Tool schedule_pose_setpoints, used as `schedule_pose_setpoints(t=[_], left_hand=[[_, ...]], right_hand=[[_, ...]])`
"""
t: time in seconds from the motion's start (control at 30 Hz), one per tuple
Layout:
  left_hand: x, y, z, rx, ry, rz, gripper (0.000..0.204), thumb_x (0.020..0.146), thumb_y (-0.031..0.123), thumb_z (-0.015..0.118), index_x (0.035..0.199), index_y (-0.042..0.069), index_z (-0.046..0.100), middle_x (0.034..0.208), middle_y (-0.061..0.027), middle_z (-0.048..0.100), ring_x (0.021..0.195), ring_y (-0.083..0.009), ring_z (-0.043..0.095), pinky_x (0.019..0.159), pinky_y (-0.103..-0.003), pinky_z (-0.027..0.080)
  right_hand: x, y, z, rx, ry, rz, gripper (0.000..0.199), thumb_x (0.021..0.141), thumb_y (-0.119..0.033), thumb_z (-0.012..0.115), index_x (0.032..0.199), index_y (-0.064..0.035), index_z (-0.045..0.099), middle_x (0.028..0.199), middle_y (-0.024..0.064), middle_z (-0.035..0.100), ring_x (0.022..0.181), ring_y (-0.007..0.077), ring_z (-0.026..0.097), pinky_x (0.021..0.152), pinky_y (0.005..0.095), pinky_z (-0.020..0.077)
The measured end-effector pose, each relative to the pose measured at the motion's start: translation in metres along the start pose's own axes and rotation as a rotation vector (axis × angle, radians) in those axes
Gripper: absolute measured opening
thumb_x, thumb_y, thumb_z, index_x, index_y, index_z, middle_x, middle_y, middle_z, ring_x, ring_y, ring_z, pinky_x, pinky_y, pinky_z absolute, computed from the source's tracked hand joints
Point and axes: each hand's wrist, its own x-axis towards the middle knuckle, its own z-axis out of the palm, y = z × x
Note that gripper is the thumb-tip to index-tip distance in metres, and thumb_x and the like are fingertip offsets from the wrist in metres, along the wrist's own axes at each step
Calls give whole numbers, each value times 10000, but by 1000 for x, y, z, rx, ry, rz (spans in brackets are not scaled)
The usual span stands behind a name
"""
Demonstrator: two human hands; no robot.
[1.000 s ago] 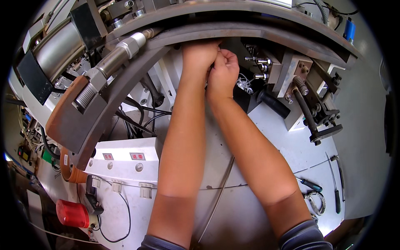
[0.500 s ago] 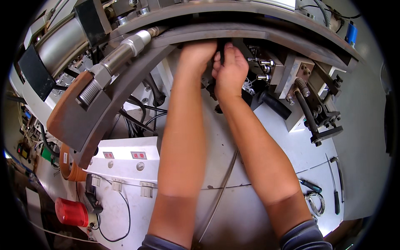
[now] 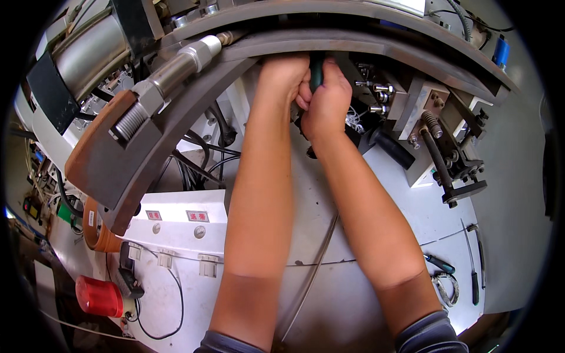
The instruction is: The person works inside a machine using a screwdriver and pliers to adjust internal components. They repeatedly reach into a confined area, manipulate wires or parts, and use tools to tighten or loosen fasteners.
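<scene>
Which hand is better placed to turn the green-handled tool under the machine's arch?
Probably the right hand: it is wrapped around the tool handle. The left hand presses alongside, its grip hidden.

The dark-green tool (image 3: 316,70) runs up behind the curved steel frame (image 3: 365,44), perhaps hidden.

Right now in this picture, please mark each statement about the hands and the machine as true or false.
1. The right hand grips a dark green tool handle. True.
2. The left hand rests on the red beacon lamp. False: it is up under the curved metal arch, beside the right hand.
3. Loose hand tools lie on the white surface at the right. True.
4. The red lamp stands at the upper right. False: it is at the lower left.
</scene>
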Motion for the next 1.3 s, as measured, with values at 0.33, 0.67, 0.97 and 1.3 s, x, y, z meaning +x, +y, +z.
schedule_pose_setpoints(t=[0.33,0.67,0.97,1.3], left_hand=[[5,-5,-7,-81,-110,-86,161,896,182,663,920,25,638,693,-57,597,511,-98,490,417,-275,398],[-9,8,3,349,46,98,248,920,211,608,968,-31,635,572,-126,578,378,-195,481,370,-365,400],[54,-41,1,342,342,867,199,952,209,555,925,17,600,606,-111,544,348,-170,412,276,-346,271],[-6,7,2,174,39,89,216,945,202,546,875,16,631,694,-81,593,465,-155,484,371,-311,361]], right_hand=[[-1,5,-1,136,-103,71,155,969,-200,552,1016,-53,565,810,22,599,536,92,484,437,235,349],[1,9,-8,-24,-20,1,144,973,-183,541,952,-44,574,751,41,589,580,135,534,491,276,416],[11,24,18,-85,141,-159,190,967,-195,540,910,-14,552,754,60,572,529,119,465,414,273,329],[3,12,14,-257,231,-177,148,948,-144,504,995,-13,552,734,41,569,549,100,473,462,249,375]])
